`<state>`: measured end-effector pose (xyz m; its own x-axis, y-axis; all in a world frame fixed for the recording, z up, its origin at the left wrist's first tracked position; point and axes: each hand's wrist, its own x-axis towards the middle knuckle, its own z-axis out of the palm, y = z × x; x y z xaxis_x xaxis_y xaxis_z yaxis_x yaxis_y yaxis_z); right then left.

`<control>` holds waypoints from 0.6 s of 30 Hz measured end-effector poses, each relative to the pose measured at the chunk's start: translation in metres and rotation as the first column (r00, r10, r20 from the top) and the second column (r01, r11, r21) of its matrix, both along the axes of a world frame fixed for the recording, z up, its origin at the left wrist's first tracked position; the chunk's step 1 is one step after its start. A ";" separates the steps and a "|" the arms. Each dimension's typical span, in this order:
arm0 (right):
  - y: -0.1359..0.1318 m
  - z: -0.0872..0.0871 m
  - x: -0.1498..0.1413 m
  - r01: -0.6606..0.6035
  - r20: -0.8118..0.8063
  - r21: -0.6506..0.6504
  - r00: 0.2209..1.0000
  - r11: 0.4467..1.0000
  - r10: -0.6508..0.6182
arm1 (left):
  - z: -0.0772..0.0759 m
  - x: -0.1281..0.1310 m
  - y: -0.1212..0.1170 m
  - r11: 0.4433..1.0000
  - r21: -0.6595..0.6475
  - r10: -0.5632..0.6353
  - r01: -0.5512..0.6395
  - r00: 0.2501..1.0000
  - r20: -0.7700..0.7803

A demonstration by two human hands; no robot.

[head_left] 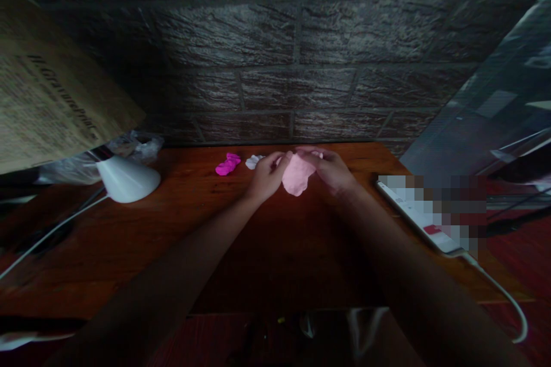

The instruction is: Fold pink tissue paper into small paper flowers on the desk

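Between my two hands is a flattened, soft piece of pale pink modelling clay (298, 176), raised over the table. My left hand (270, 175) pinches its left edge between thumb and fingers. On the other side, my right hand (329, 169) grips the upper right edge, with its fingers partly behind the clay. A bright magenta lump of clay (228, 164) lies on the table to the left. Beside it, close to my left hand, is a small white lump of clay (253, 161).
A lamp with a white base (131, 180) and a printed paper shade (55, 86) stands at the left, with crumpled clear plastic (140, 146) behind. A phone (415, 215) with a white cable (499, 287) lies on the wooden table (172, 258) at right. A brick wall (267, 40) bounds the back.
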<state>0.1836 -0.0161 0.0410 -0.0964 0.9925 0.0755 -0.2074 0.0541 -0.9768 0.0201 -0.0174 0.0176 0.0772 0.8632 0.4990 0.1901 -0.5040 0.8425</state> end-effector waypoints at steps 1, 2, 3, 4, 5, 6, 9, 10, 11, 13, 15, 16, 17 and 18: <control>0.000 -0.001 0.000 0.002 0.012 0.002 1.000 1.000 -0.002 | 0.000 -0.001 0.001 1.000 -0.007 0.004 -0.004 1.000 -0.007; 0.000 -0.001 -0.001 0.008 0.028 0.000 1.000 1.000 -0.008 | -0.001 -0.001 0.001 1.000 -0.014 0.005 -0.006 1.000 -0.014; 0.000 -0.001 -0.001 0.015 0.045 -0.002 0.999 1.000 -0.015 | -0.001 -0.002 0.002 1.000 -0.018 0.004 -0.004 1.000 -0.020; 0.000 -0.001 0.000 0.019 0.063 -0.005 0.998 1.000 -0.019 | -0.002 -0.002 0.003 1.000 -0.016 0.003 -0.003 1.000 -0.021; 0.000 -0.001 0.000 0.019 0.082 -0.007 0.996 1.000 -0.019 | -0.003 -0.002 0.003 1.000 -0.012 0.003 -0.004 1.000 -0.022; 0.000 -0.001 0.000 0.018 0.102 -0.006 0.995 1.000 -0.018 | -0.004 -0.002 0.003 1.000 -0.007 0.006 -0.006 1.000 -0.022; -0.002 0.000 0.001 -0.001 0.169 0.030 0.986 1.000 -0.004 | -0.005 -0.002 0.004 1.000 0.003 0.018 -0.018 1.000 -0.016; -0.003 0.001 0.001 -0.012 0.196 0.046 0.981 0.999 0.002 | -0.006 -0.002 0.004 1.000 0.003 0.022 -0.022 1.000 -0.009; -0.004 0.001 0.001 -0.019 0.220 0.055 0.975 0.998 0.007 | -0.006 -0.002 0.004 1.000 -0.003 0.026 -0.026 1.000 0.001; -0.006 0.003 0.001 -0.013 0.254 0.039 0.967 0.999 0.003 | -0.006 -0.003 0.005 0.999 -0.026 0.044 -0.044 0.998 0.033; -0.006 0.004 0.001 0.013 0.268 0.001 0.963 1.000 -0.013 | -0.007 -0.003 0.005 0.996 -0.056 0.077 -0.073 0.995 0.071; -0.007 0.004 0.001 0.023 0.270 -0.013 0.963 1.000 -0.019 | -0.007 -0.003 0.005 0.994 -0.069 0.092 -0.086 0.992 0.091; -0.007 0.005 0.001 0.027 0.270 -0.018 0.963 0.999 -0.021 | -0.007 -0.003 0.006 0.992 -0.083 0.102 -0.093 0.988 0.113; -0.007 0.005 0.001 0.025 0.268 -0.017 0.963 1.000 -0.020 | -0.007 -0.002 0.006 0.991 -0.098 0.107 -0.094 0.985 0.135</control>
<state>0.1841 -0.0227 0.0457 -0.0883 0.9956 0.0303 0.0629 0.0360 -0.9974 0.0178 -0.0116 0.0102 -0.0771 0.9051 0.4182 0.1128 -0.4088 0.9056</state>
